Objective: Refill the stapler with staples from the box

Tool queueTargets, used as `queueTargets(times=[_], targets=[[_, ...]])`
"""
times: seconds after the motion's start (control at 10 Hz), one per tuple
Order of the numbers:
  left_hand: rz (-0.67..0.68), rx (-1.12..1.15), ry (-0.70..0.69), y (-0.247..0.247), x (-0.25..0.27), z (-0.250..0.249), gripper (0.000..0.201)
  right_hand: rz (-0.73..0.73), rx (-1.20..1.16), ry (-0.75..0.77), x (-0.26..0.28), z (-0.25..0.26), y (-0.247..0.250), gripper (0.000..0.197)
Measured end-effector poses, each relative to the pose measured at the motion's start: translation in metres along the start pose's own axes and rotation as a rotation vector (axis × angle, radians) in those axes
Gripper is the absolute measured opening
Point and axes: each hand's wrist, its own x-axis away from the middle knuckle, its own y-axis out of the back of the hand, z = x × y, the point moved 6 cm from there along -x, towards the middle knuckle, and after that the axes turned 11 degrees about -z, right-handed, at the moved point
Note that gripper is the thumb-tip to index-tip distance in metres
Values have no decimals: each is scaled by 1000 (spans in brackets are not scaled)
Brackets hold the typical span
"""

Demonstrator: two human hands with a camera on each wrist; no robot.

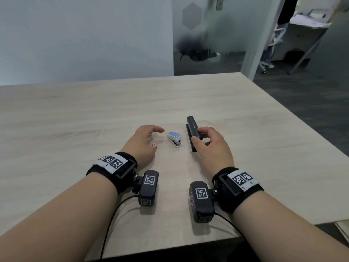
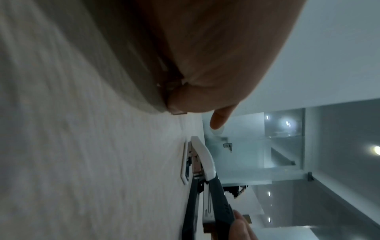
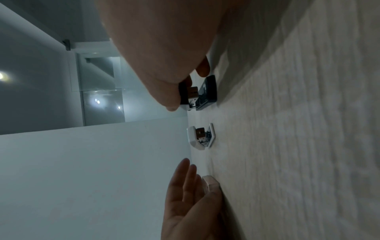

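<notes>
A black stapler (image 1: pixel 191 127) lies on the table right of centre, pointing away from me. My right hand (image 1: pixel 200 137) grips the near end of its top arm between thumb and curled fingers; the right wrist view shows the stapler (image 3: pixel 207 91) from its end. A small white stapler with a blue dotted top (image 1: pixel 174 139) sits between my hands. My left hand (image 1: pixel 152 136) arches with relaxed fingers over a small staple box (image 1: pixel 153 144), mostly hiding it. In the right wrist view the box (image 3: pixel 207 182) sits by the thumb of that hand (image 3: pixel 185 194), whose fingers are straight.
The light wood table (image 1: pixel 94 120) spreads wide around the hands; its right edge (image 1: pixel 309 129) drops to a dark floor. A wall and glass partition stand beyond the far edge. Camera cables trail off the near edge.
</notes>
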Motion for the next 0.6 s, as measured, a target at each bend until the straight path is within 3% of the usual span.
queueTargets(times=[0.2, 0.4, 0.5, 0.6], targets=[[-90, 194, 122, 3, 6, 3, 68, 2, 19, -15, -1, 1, -3, 30], [-231, 252, 176, 19, 26, -2, 36, 7, -99, -49, 3, 7, 7, 21], [-250, 353, 281, 25, 40, 4, 15, 17, -189, -66, 1, 7, 18, 28], [-243, 380, 262, 38, 48, 0, 7, 7, -182, -109, -2, 4, 30, 30]])
